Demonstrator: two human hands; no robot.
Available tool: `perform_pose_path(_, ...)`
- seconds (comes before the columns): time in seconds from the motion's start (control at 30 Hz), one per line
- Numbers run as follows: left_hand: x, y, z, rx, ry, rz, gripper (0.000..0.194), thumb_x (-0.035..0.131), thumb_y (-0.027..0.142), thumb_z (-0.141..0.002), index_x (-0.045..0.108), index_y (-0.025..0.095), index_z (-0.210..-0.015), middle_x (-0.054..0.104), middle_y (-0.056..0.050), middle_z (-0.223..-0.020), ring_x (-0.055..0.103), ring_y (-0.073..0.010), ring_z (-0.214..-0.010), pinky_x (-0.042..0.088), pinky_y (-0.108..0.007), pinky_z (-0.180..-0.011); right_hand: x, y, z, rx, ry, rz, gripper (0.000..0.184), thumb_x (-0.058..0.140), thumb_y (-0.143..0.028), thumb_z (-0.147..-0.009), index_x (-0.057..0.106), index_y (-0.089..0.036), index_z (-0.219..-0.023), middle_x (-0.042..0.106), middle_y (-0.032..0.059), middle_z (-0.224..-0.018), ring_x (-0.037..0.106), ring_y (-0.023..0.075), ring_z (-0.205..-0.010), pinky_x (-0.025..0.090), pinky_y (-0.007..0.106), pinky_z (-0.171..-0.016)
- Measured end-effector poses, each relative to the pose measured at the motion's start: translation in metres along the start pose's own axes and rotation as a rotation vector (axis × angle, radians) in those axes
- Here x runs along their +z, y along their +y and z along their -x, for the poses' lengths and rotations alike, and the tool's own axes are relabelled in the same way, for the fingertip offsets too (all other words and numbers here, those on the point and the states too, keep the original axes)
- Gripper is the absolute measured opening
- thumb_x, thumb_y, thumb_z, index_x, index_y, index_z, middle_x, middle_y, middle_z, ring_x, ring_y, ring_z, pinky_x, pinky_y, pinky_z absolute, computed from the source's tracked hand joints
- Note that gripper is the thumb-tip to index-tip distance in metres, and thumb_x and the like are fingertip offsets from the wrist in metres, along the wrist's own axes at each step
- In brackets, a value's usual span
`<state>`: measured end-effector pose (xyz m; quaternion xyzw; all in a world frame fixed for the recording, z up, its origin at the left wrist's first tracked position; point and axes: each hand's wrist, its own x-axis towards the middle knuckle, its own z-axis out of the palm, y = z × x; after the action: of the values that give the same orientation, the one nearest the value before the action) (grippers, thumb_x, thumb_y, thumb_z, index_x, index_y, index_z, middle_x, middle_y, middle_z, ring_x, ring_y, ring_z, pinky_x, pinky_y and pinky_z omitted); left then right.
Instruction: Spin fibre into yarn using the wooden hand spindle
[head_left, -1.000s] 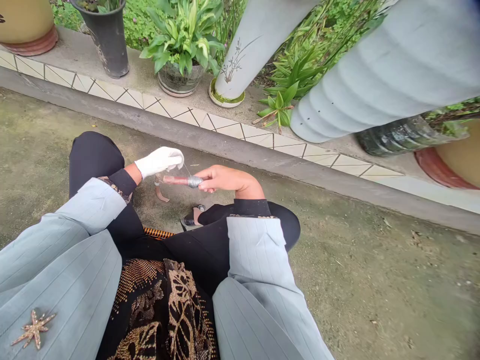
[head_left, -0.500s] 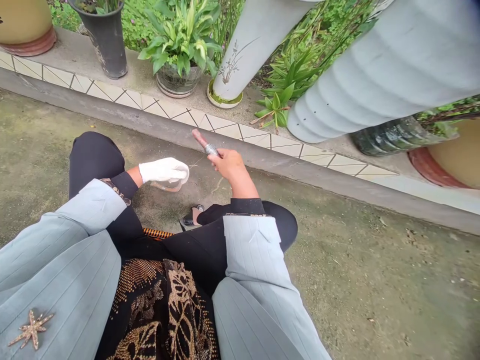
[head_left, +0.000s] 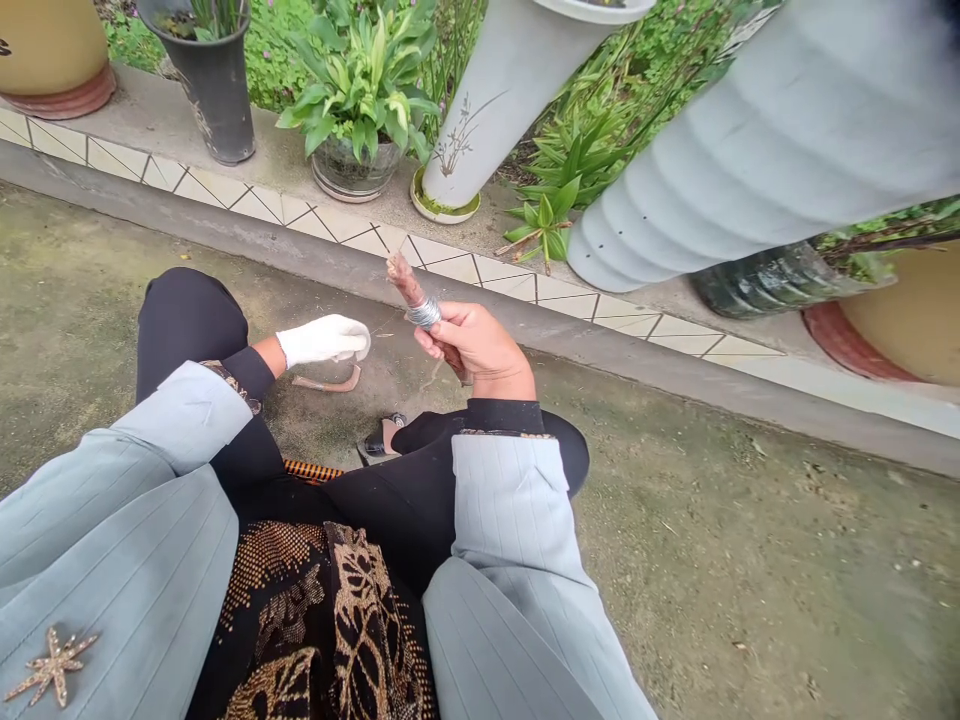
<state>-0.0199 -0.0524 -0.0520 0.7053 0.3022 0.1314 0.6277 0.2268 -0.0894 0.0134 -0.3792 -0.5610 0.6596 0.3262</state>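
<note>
My right hand (head_left: 472, 345) is closed around a short reddish-brown stick (head_left: 409, 283) that points up and away; silvery wire (head_left: 424, 313) is wound round it just above my fingers. My left hand (head_left: 326, 340), in a white glove, is closed to the left of it, and a thin strand seems to run from the glove toward the stick. Below the glove a curved brown piece (head_left: 328, 383) lies on the ground. Both hands hover over my black-clad knees (head_left: 191, 315).
A tiled kerb (head_left: 450, 265) runs across ahead, carrying a black pot (head_left: 214, 85), a leafy potted plant (head_left: 360, 100), a tall grey vase (head_left: 495, 100) and a big ribbed grey pot (head_left: 757, 150). A sandalled foot (head_left: 382, 437) rests on the mossy concrete (head_left: 750, 560).
My right hand swung the wire-wrapped stick from lying level between the hands to pointing up and away, then drew back a little. The gloved left hand sank slightly and stayed closed.
</note>
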Motion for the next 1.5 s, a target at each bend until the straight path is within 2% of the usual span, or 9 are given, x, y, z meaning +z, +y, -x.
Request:
perform_pose_path(0.2, 0.011, 0.000, 0.001, -0.043, -0.146, -0.159, 0.024, 0.053, 0.036, -0.083, 0.058, 0.014, -0.072, 0.055, 0.001, -0.064, 0.046, -0.0092, -0.057, 0.036, -0.022, -0.058, -0.001, 0.016, -0.012, 0.123, 0.127, 0.091, 0.039, 0.074, -0.049, -0.074, 0.054, -0.015, -0.071, 0.053, -0.0014, -0.062, 0.042, 0.0069, -0.051, 0.032, 0.021, -0.048)
perform_pose_path(0.4, 0.014, -0.001, 0.002, -0.012, -0.148, -0.369, 0.024, 0.053, 0.030, -0.080, 0.057, 0.016, -0.062, 0.050, 0.003, -0.055, 0.038, -0.0093, -0.052, 0.029, -0.023, -0.053, -0.001, 0.026, -0.028, 0.490, 0.252, 0.820, 0.018, 0.062, -0.033, -0.084, 0.064, -0.016, -0.081, 0.061, 0.0013, -0.065, 0.051, 0.0110, -0.056, 0.035, 0.024, -0.056)
perform_pose_path(0.6, 0.011, 0.006, 0.004, 0.007, -0.080, -0.408, 0.019, 0.058, 0.027, -0.076, 0.060, 0.017, -0.060, 0.051, 0.002, -0.052, 0.039, -0.0102, -0.050, 0.028, -0.025, -0.052, 0.012, 0.040, -0.039, 0.605, -0.062, 1.212, 0.019, 0.061, -0.033, -0.085, 0.071, -0.017, -0.088, 0.069, 0.0094, -0.080, 0.059, 0.0177, -0.070, 0.035, 0.028, -0.061)
perform_pose_path(0.87, -0.003, 0.015, 0.006, 0.048, -0.074, -0.293, 0.026, 0.054, 0.037, -0.082, 0.064, 0.014, -0.075, 0.062, -0.001, -0.069, 0.047, -0.0102, -0.060, 0.037, -0.022, -0.061, 0.018, 0.027, -0.027, 0.517, -0.713, 0.479, 0.029, 0.071, -0.039, -0.076, 0.069, -0.015, -0.091, 0.053, -0.0050, -0.059, 0.045, 0.0077, -0.053, 0.036, 0.021, -0.054)
perform_pose_path(0.97, 0.000, 0.010, 0.003, 0.041, -0.007, -0.146, 0.029, 0.053, 0.040, -0.084, 0.063, 0.013, -0.080, 0.059, -0.001, -0.067, 0.046, -0.0097, -0.058, 0.038, -0.022, -0.058, 0.018, 0.015, -0.018, 0.365, -0.530, 0.320, 0.037, 0.074, -0.046, -0.072, 0.065, -0.014, -0.088, 0.053, -0.0037, -0.061, 0.046, 0.0082, -0.054, 0.037, 0.022, -0.053)
perform_pose_path(1.1, 0.005, -0.003, 0.000, 0.001, 0.023, -0.078, 0.027, 0.050, 0.036, -0.087, 0.064, 0.014, -0.082, 0.055, 0.000, -0.061, 0.046, -0.0100, -0.053, 0.038, -0.022, -0.053, 0.009, 0.021, -0.020, 0.165, 0.121, 0.227, 0.036, 0.062, -0.052, -0.083, 0.056, -0.017, -0.079, 0.051, -0.0017, -0.062, 0.041, 0.0083, -0.050, 0.032, 0.022, -0.048)
perform_pose_path(1.23, 0.010, -0.003, 0.002, 0.001, -0.033, -0.153, 0.023, 0.055, 0.034, -0.084, 0.069, 0.015, -0.082, 0.056, 0.000, -0.058, 0.045, -0.0096, -0.050, 0.035, -0.022, -0.051, -0.002, 0.040, -0.033, 0.378, 0.401, 0.763, 0.024, 0.056, -0.040, -0.088, 0.059, -0.017, -0.081, 0.059, 0.0043, -0.069, 0.049, 0.0129, -0.056, 0.035, 0.026, -0.055)
perform_pose_path(1.37, 0.010, 0.007, 0.005, 0.013, -0.036, -0.204, 0.024, 0.057, 0.034, -0.082, 0.068, 0.014, -0.075, 0.057, 0.001, -0.058, 0.044, -0.0090, -0.052, 0.034, -0.022, -0.054, 0.006, 0.050, -0.041, 0.606, -0.020, 1.170, 0.017, 0.064, -0.033, -0.083, 0.065, -0.017, -0.079, 0.066, 0.0087, -0.077, 0.057, 0.0167, -0.067, 0.035, 0.028, -0.060)
perform_pose_path(1.5, 0.004, 0.012, 0.005, 0.026, -0.010, -0.240, 0.021, 0.057, 0.031, -0.079, 0.066, 0.013, -0.074, 0.058, 0.001, -0.064, 0.045, -0.0089, -0.059, 0.035, -0.021, -0.059, 0.020, 0.044, -0.036, 0.662, -0.535, 0.866, 0.011, 0.064, -0.026, -0.081, 0.064, -0.017, -0.075, 0.056, -0.0015, -0.059, 0.050, 0.0108, -0.053, 0.035, 0.024, -0.055)
